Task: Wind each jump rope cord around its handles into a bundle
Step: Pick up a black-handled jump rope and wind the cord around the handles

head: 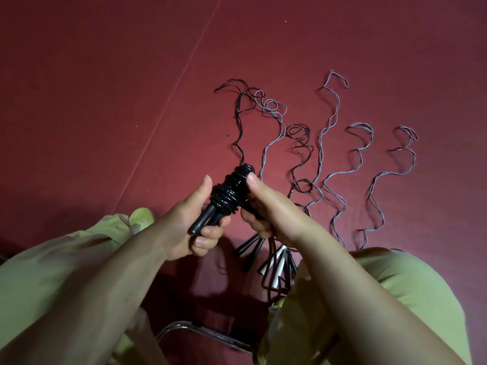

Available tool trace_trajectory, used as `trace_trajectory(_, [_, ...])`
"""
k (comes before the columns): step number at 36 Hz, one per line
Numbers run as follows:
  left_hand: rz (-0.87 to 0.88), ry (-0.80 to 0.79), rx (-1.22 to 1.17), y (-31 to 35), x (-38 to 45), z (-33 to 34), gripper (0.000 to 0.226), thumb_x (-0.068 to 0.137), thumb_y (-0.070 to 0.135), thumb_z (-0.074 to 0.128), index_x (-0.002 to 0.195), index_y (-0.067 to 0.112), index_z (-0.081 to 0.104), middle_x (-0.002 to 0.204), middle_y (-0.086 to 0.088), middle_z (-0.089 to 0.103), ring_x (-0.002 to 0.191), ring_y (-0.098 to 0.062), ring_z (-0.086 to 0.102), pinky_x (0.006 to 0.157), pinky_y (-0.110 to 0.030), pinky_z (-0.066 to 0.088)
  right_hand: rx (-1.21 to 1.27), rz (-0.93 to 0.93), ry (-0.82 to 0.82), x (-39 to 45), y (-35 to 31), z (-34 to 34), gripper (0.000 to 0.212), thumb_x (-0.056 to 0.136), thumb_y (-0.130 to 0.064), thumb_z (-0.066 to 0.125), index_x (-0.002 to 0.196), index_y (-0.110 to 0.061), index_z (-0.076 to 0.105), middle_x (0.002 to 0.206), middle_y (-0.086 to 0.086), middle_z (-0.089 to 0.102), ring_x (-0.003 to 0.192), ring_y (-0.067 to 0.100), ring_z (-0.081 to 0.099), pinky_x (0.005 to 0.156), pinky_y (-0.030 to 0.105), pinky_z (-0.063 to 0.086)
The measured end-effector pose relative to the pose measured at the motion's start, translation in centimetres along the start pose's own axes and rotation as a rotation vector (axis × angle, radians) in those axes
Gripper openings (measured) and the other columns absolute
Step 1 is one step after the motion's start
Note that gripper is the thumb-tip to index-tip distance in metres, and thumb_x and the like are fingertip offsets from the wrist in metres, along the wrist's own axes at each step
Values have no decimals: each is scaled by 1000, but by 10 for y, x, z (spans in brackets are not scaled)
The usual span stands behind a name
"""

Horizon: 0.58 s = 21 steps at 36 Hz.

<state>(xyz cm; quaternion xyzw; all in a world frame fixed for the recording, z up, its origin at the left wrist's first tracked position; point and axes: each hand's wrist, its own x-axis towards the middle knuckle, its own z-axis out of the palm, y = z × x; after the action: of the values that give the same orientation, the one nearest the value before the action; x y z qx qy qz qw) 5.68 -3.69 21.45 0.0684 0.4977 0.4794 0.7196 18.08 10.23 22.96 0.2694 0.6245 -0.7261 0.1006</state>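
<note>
My left hand (pixel 192 219) grips the lower ends of two black jump rope handles (pixel 204 222) held side by side. Black cord is wound in many turns around their upper half, making a bundle (pixel 230 192). My right hand (pixel 266 206) is against the bundle's right side, thumb up near the handle tops and fingers curled around the cord. The loose black cord (pixel 238 122) runs from the bundle's top out across the red floor (pixel 105 88).
Several other jump ropes lie uncoiled on the floor to the right, their grey and black cords (pixel 355 164) wavy. Their black and white handles (pixel 268 262) are clustered between my knees. A chrome chair frame (pixel 200 330) is below.
</note>
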Motion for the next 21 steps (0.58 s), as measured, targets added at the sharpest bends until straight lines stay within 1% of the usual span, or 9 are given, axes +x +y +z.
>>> trace_trajectory(3, [-11, 127, 127, -3, 3, 5, 76, 58, 84, 23, 65, 13, 51, 46, 2, 30, 34, -10, 25, 47, -25, 9, -116, 73, 93, 4, 2, 4, 61, 72, -79, 40, 78, -18, 49, 60, 0, 41, 43, 10, 29, 43, 22, 25])
trace_trajectory(6, [47, 262, 268, -8, 8, 12, 76, 58, 85, 25, 68, 13, 50, 46, 2, 32, 35, -11, 27, 44, -22, 14, -240, 133, 174, 7, 4, 8, 73, 62, -85, 40, 79, -15, 56, 57, -2, 39, 44, 13, 31, 45, 24, 27])
trace_trajectory(9, [112, 395, 371, -12, 12, 12, 81, 70, 90, 25, 68, 14, 53, 45, 4, 38, 35, -11, 32, 39, -19, 21, -312, 176, 209, 7, 5, 7, 72, 78, -81, 38, 73, -12, 60, 57, 0, 45, 51, 18, 41, 55, 29, 37])
trace_trajectory(12, [181, 500, 410, -12, 14, 13, 70, 83, 75, 33, 69, 11, 56, 44, 4, 42, 36, -12, 34, 37, -18, 23, -374, 208, 231, 5, 3, 5, 70, 85, -75, 33, 74, -14, 65, 63, 2, 56, 52, 16, 52, 60, 28, 43])
trace_trajectory(14, [213, 551, 427, -12, 17, 12, 61, 84, 64, 36, 69, 9, 57, 43, 4, 42, 33, -10, 34, 35, -16, 24, -422, 225, 236, 4, 3, 5, 73, 86, -75, 29, 73, -13, 66, 62, 2, 58, 52, 15, 55, 62, 29, 43])
trace_trajectory(16, [223, 579, 443, -14, 20, 9, 58, 89, 61, 41, 68, 9, 57, 43, 4, 43, 32, -9, 34, 36, -18, 25, -459, 226, 247, 5, 3, 5, 74, 88, -73, 28, 71, -12, 66, 58, 2, 57, 53, 16, 57, 63, 29, 43])
trace_trajectory(17, [224, 586, 449, -15, 21, 7, 61, 86, 66, 46, 67, 10, 58, 42, 5, 44, 33, -10, 35, 39, -20, 26, -463, 222, 249, 6, 3, 5, 74, 89, -72, 27, 71, -12, 66, 57, 2, 56, 54, 18, 57, 66, 30, 44])
trace_trajectory(19, [231, 605, 478, -16, 23, 3, 69, 64, 77, 46, 67, 10, 60, 43, 5, 47, 39, -13, 39, 48, -26, 30, -436, 205, 245, 8, 5, 6, 72, 90, -71, 28, 70, -12, 64, 54, 0, 53, 53, 20, 56, 67, 33, 47])
trace_trajectory(21, [270, 618, 514, -16, 22, 0, 80, 54, 79, 41, 71, 4, 62, 46, 6, 49, 46, -15, 42, 57, -31, 34, -388, 181, 235, 9, 8, 7, 69, 91, -69, 29, 68, -14, 63, 48, -5, 48, 46, 18, 51, 61, 33, 44])
